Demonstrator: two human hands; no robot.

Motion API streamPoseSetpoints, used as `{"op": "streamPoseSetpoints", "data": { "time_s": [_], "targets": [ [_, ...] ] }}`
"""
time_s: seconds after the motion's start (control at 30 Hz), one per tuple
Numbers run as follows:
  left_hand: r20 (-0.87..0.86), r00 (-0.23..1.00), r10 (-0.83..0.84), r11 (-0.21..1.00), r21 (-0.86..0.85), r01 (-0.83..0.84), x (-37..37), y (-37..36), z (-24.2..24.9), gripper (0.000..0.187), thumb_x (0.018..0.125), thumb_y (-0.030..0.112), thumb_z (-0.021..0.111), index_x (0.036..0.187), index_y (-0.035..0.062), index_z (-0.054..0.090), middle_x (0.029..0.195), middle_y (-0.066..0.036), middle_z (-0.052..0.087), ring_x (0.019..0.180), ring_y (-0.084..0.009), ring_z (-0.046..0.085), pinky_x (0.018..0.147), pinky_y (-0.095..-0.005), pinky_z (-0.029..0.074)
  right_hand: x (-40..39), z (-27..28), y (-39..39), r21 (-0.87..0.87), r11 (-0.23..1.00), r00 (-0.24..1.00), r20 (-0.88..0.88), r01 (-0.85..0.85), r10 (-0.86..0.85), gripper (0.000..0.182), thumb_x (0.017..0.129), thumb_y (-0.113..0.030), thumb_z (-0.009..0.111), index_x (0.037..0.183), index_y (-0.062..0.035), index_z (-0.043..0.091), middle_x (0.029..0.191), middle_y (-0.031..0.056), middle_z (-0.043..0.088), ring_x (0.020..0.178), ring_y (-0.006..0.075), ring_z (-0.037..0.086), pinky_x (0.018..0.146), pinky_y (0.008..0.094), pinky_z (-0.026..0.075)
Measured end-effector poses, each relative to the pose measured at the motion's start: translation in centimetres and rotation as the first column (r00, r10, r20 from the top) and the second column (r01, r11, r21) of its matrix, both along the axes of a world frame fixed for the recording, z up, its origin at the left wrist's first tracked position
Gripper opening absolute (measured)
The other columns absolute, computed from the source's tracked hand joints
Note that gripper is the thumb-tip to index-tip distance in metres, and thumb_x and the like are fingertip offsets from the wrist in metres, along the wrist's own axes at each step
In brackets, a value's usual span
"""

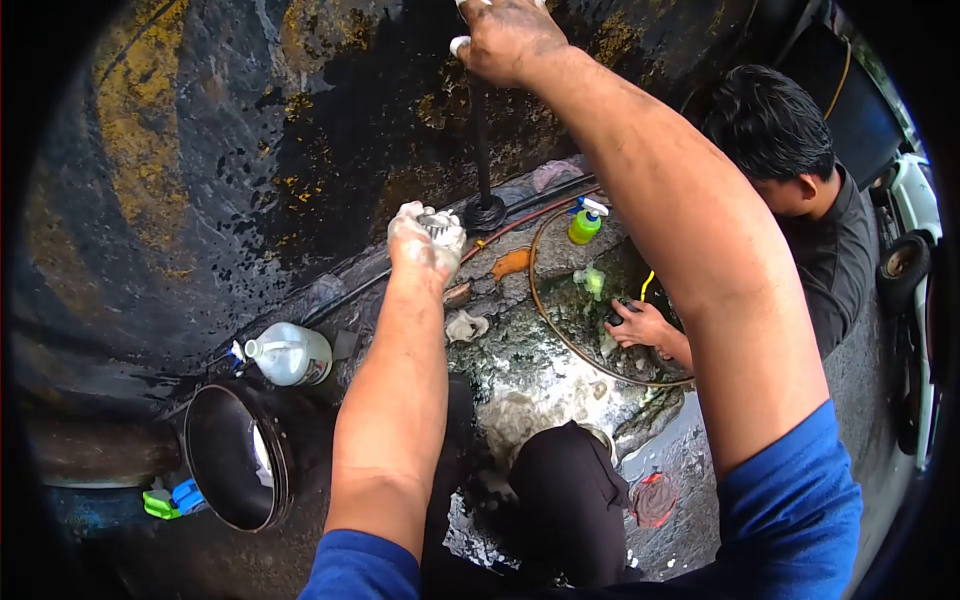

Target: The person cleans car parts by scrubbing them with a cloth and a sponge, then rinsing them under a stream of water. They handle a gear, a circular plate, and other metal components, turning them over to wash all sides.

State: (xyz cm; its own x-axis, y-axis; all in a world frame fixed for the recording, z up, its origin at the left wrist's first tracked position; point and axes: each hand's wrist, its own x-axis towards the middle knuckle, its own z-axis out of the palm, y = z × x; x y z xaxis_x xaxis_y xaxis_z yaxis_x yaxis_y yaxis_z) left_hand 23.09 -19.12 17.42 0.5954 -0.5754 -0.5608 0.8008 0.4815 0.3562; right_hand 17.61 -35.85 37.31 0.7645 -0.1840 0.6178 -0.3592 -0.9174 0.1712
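My left hand (425, 240), wet and whitish with suds, is closed around a small metal gear (440, 228) with visible teeth. Higher up, at the top edge of the view, my right hand (512, 42) is wrapped round the upper end of a dark upright rod (481, 140). White suds cling to its fingers, and the rod's very top is hidden. The rod's round, ringed base (485, 213) rests by the foot of the stained wall, just right of my left hand.
A co-worker (800, 170) crouches at right, one hand (640, 328) on a dark part. Nearby are a green spray bottle (584, 224) and looped hose (537, 290). A white jug (290, 353), black bucket (235, 455) and blue-green sprayer heads (175, 499) stand left. A red-rimmed bundle (655, 499) lies low.
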Motion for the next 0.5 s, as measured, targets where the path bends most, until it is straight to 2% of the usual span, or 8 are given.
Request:
{"op": "streamPoseSetpoints", "data": {
  "time_s": [0.1, 0.3, 0.5],
  "targets": [
    [-0.076, 0.995, -0.067, 0.998, -0.017, 0.066, 0.5, -4.5, -3.9, 0.013, 0.075, 0.015, 0.053, 0.066, 0.0136, 0.043, 0.060, -0.002, 0.042, 0.052, -0.0220, 0.044, 0.047, -0.0340, 0.039, 1.8, 0.5, -1.2, 0.077, 0.997, 0.997, -0.072, 0.009, -0.003, 0.055, 0.085, -0.030, 0.055, 0.132, -0.0062, 0.040, 0.138, 0.0152, 0.036, 0.130, 0.0310, 0.031, 0.104, 0.0438, 0.030],
    [-0.191, 0.961, -0.201, 0.979, -0.024, 0.201, 1.0, -11.3, -9.1, 0.019, 0.080, 0.020, 0.053, 0.066, 0.0135, 0.042, 0.059, -0.003, 0.044, 0.052, -0.0216, 0.046, 0.050, -0.0342, 0.041, 4.9, 0.5, -2.4, 0.226, 0.974, 0.984, -0.173, 0.001, 0.039, 0.052, 0.086, -0.030, 0.054, 0.130, -0.0060, 0.041, 0.134, 0.0145, 0.038, 0.125, 0.0301, 0.033, 0.100, 0.0426, 0.031],
    [-0.230, 0.931, -0.282, 0.959, -0.085, 0.270, 1.0, -15.5, -9.3, 0.020, 0.084, 0.024, 0.052, 0.069, 0.0147, 0.043, 0.064, -0.003, 0.045, 0.057, -0.0217, 0.046, 0.054, -0.0350, 0.041, 5.5, 2.7, -3.8, 0.301, 0.953, 0.985, -0.168, 0.009, 0.044, 0.049, 0.086, -0.030, 0.054, 0.127, -0.0057, 0.042, 0.130, 0.0138, 0.039, 0.121, 0.0291, 0.035, 0.096, 0.0414, 0.032]
  ]
}}
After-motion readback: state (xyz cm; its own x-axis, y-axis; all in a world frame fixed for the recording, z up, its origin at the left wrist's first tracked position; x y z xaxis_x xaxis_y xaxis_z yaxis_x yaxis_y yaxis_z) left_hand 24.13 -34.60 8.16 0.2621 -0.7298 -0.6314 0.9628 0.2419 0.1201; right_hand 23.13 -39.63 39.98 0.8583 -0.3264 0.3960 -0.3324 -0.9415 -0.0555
